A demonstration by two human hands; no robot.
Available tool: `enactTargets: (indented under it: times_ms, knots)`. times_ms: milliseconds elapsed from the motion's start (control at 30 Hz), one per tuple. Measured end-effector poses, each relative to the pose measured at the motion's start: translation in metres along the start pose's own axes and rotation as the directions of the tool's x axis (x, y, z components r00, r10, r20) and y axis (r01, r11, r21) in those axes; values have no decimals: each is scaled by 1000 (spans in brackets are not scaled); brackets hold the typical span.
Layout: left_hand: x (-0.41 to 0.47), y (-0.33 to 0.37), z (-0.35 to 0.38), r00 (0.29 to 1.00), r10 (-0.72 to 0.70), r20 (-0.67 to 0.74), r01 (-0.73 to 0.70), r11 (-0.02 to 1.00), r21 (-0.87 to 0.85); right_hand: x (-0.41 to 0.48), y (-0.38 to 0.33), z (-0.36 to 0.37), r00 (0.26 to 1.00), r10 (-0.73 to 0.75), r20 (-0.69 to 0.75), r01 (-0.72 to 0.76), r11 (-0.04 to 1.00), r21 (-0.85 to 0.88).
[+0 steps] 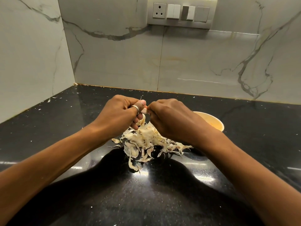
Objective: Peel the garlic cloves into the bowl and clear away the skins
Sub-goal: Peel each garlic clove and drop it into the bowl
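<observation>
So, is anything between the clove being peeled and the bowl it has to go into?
Only the person's own right hand, which partly hides the bowl behind it. It and the left hand pinch the clove above the skin pile; nothing else shows between.

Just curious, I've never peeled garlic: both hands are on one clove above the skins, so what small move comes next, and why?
Probably the right hand pulls away, stripping skin off the clove that the left hand pinches, and drops it on the skin pile below. Both hands pinch the clove over that pile, not over the bowl behind the right hand, so peeling seems unfinished.
</observation>
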State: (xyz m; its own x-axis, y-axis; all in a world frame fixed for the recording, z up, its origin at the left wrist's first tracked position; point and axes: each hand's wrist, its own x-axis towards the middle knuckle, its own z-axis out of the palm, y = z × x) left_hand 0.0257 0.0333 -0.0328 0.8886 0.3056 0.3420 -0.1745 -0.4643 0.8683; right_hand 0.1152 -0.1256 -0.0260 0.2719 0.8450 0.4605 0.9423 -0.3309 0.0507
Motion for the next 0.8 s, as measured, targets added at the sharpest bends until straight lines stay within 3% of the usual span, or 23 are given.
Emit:
enactTargets:
  times_ms: [300,533,800]
  knots:
    - [-2,4,0,998,-14,64,15,1000,-21,-2,-1,3,993,-87,-81,80,993,-89]
    - [-3,7,-1,996,-35,87,40,997,-60,-4,-3,3,985,-71,-156,76,997,25]
    - [-4,11,0,998,-21,59,27,995,-92,-2,-5,7,969,-35,-246,45,998,39]
